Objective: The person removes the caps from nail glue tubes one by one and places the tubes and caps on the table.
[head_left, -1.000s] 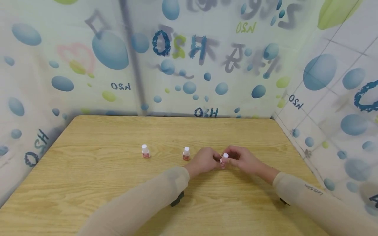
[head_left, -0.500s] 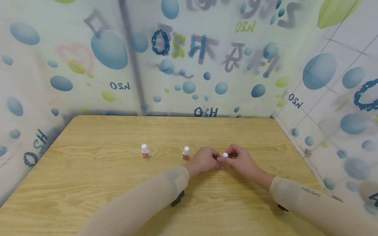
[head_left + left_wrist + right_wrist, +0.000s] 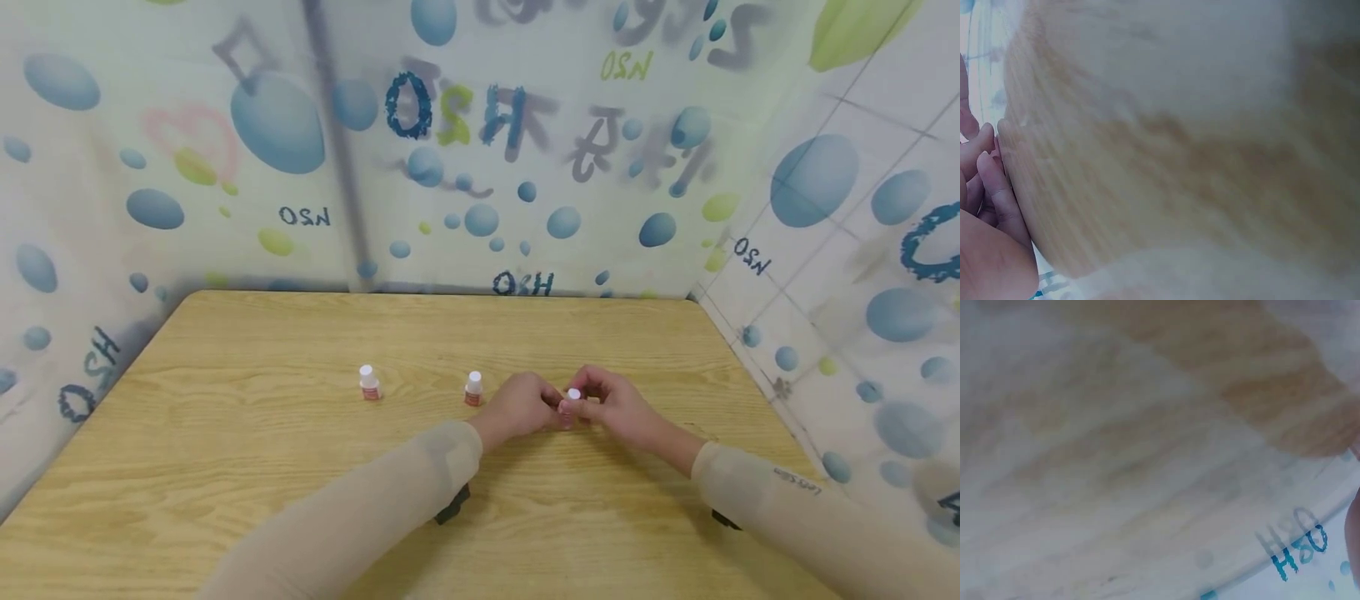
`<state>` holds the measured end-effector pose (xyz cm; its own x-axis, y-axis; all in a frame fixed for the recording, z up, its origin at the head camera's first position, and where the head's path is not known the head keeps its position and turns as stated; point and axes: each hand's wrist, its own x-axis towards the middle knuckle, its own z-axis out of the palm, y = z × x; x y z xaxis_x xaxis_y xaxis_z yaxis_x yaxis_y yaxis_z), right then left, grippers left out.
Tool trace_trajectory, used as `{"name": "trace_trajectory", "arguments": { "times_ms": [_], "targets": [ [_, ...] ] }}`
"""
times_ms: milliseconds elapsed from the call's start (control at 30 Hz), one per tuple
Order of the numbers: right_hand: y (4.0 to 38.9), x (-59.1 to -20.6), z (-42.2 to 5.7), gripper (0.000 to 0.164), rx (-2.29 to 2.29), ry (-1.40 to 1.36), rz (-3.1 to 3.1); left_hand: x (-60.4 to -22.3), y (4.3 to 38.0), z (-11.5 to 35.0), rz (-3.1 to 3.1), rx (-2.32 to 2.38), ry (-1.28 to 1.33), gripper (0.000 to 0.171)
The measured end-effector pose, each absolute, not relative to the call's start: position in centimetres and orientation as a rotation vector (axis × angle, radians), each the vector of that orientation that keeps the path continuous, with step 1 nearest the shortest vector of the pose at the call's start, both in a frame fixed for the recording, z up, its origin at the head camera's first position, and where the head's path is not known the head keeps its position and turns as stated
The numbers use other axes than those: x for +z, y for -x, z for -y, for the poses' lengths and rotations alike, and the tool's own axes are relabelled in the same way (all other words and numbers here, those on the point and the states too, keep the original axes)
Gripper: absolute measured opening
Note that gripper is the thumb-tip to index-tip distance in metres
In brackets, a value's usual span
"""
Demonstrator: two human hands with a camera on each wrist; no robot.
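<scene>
A small white bottle with a white cap [image 3: 573,394] is between my hands, right of the table's middle. My left hand [image 3: 517,405] pinches its lower part from the left. From the right, my right hand [image 3: 621,410] grips it just below the cap with thumb and fingers. Fingers cover most of this bottle. To the left hand's left stands a matching bottle [image 3: 473,390] with a red-and-white label, upright. Another such bottle [image 3: 370,384] stands upright farther left. In the left wrist view, the left hand's fingers [image 3: 1000,197] are bent at the left edge.
The wooden table [image 3: 285,450] reaches back to a patterned curtain [image 3: 480,175] with blue and green drops. A similarly patterned, tiled wall [image 3: 825,275] runs along the right side. Dark bands or devices [image 3: 452,505] sit under the sleeves at the forearms.
My right fingers have shifted slightly around the bottle's top, covering more of it and then showing the cap again. The left hand and the two standing bottles stay in place.
</scene>
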<state>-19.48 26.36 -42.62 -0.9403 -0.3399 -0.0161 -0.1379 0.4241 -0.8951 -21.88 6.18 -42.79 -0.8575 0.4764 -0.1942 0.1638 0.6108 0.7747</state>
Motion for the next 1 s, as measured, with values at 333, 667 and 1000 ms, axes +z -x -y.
{"name": "trace_trajectory", "arguments": {
  "times_ms": [333,667,1000],
  "targets": [
    [20.08,-42.68,-26.99,0.026,-1.491,0.398,-2.396,-43.07,22.0,-6.15,-2.453,1.147,-0.515,0.018],
    [19.83,-43.06,-26.76,0.038,-1.593,0.299,-2.33,-42.92,22.0,-6.14,-2.444,1.151,-0.519,0.014],
    [19.55,-42.9,-26.09,0.025,-1.601,0.332,-2.402,-42.98,22.2,-6.21,-2.466,1.12,-0.505,0.016]
  ]
}}
